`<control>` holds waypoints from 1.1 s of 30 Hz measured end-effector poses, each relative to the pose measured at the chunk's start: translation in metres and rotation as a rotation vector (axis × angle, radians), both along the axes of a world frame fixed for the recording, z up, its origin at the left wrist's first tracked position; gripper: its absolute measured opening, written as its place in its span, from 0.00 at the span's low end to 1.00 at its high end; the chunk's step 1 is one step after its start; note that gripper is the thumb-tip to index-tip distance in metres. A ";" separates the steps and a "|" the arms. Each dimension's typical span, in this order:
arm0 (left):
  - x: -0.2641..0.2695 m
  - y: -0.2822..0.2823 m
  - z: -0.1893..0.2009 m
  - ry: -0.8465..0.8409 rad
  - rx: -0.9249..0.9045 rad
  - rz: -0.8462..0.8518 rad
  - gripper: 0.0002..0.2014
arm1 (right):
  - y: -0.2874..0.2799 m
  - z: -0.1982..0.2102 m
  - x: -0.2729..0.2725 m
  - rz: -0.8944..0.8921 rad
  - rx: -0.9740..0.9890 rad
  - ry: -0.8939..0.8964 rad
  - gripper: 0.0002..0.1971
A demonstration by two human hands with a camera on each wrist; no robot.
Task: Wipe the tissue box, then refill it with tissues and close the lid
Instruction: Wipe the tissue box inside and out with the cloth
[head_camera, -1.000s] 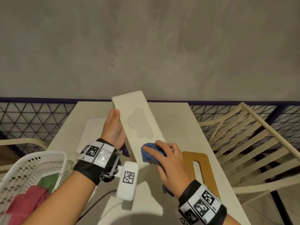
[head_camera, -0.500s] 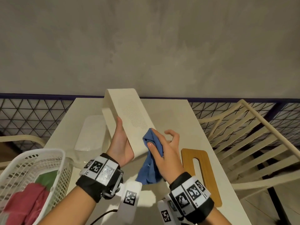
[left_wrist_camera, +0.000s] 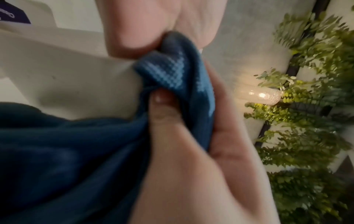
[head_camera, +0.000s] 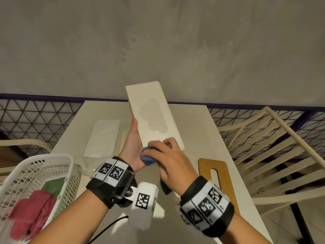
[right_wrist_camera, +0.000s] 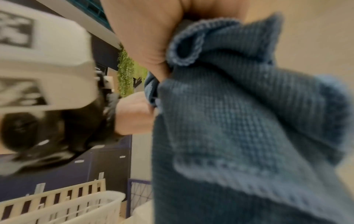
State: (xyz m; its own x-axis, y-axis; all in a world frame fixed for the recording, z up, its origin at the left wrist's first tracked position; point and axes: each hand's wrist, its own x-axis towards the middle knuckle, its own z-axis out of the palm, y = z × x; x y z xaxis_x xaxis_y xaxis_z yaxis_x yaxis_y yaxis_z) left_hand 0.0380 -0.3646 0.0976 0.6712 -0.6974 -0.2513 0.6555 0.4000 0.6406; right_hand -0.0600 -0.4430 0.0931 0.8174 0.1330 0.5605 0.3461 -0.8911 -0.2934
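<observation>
The white tissue box, with a dotted cloud pattern on its face, is held tilted above the table. My left hand grips its left edge, thumb along the front and fingers hidden behind. My right hand clutches a bunched blue cloth and presses it against the box's near end, beside my left palm. In the left wrist view the blue cloth lies against the box wall. The blue cloth fills the right wrist view. A wooden lid with a slot lies on the table to the right. A white tissue pack lies to the left.
The pale table stands against a grey wall. A white mesh basket with red and green cloths sits at the near left. A slatted chair stands to the right, and a wire fence runs behind the table.
The box has turned so its dotted face looks up at me again. My right hand has moved the cloth down to the box's near end, next to my left palm.
</observation>
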 end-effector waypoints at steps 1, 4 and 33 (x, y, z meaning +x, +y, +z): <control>-0.002 0.000 -0.002 0.001 0.014 0.001 0.32 | -0.003 0.002 0.004 -0.038 -0.002 0.008 0.21; -0.005 0.001 -0.004 0.023 0.034 -0.043 0.30 | 0.000 0.007 0.012 -0.197 -0.060 0.022 0.17; -0.009 -0.007 0.005 0.077 -0.003 0.000 0.29 | -0.003 0.012 0.025 -0.211 0.016 0.031 0.25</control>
